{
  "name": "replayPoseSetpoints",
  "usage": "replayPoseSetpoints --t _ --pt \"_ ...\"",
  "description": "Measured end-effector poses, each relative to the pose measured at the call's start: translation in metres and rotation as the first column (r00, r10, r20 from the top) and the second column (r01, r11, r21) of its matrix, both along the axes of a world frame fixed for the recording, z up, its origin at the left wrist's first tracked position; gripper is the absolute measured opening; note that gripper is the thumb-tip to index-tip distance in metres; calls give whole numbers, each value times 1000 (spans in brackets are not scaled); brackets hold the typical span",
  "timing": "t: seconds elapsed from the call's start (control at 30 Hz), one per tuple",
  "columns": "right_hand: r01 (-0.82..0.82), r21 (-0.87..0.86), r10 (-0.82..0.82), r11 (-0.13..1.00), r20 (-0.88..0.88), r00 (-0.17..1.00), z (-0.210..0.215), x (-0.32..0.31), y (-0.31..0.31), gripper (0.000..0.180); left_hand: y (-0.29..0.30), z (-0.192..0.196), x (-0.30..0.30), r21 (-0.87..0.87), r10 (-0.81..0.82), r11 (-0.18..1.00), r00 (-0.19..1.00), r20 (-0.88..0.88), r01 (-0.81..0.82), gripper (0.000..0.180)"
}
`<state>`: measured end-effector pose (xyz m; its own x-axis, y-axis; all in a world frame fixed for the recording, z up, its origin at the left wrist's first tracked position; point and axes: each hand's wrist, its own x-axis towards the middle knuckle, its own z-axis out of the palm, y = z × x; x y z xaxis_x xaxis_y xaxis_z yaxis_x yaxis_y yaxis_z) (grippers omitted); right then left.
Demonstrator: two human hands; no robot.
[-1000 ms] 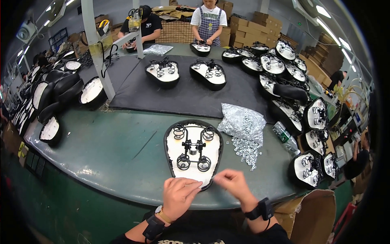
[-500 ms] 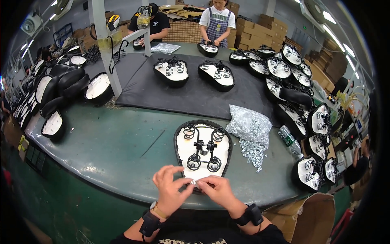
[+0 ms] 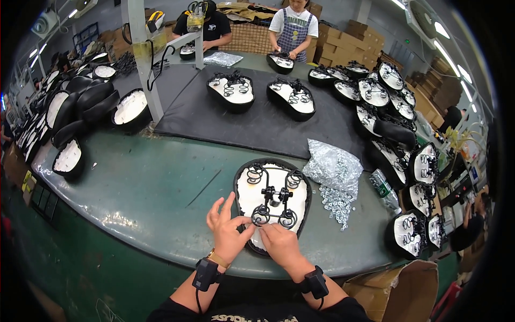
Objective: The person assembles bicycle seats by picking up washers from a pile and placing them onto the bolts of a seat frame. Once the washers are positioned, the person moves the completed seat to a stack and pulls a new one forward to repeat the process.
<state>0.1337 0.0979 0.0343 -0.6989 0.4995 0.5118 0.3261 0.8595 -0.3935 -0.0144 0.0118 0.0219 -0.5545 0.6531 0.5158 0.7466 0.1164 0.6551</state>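
Note:
Upside down on the green bench lies a bicycle saddle [image 3: 248, 189], its white underside up and its black rim around it. A black wire spring frame [image 3: 261, 203] with coils and a central clamp is set on it. My left hand [image 3: 227, 236] pinches with thumb and forefinger beside the near left coil, other fingers raised. Against the same coil, the fingertips of my right hand [image 3: 280, 246] are pressed together. Whatever is between the fingertips is too small or hidden to tell. Right of the saddle, small metal nuts [image 3: 338, 206] spill from a clear plastic bag [image 3: 331, 163].
A plastic bottle [image 3: 384, 192] lies right of the nuts. Saddles with springs [image 3: 412, 234] are piled along the right; bare saddles [image 3: 68, 158] crowd the left. Two more sit on a black mat [image 3: 225, 129]. A metal post [image 3: 144, 70] rises at left. Two people work across the bench.
Both hands have moved forward from the saddle's near end to the near left coil. The small pale piece seen between my fingertips is now hidden. The view has shifted slightly.

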Motion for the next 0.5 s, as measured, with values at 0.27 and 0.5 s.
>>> replayPoseSetpoints --t 0.27,0.5 --pt "-13 -97 0 995 -127 992 0 -5 4 14 1 -1 0 -55 16 998 1000 -9 -17 9" --pt "-8 -165 -19 986 -163 986 -3 -3 8 13 9 4 4 -110 1 994 998 -66 -9 14"
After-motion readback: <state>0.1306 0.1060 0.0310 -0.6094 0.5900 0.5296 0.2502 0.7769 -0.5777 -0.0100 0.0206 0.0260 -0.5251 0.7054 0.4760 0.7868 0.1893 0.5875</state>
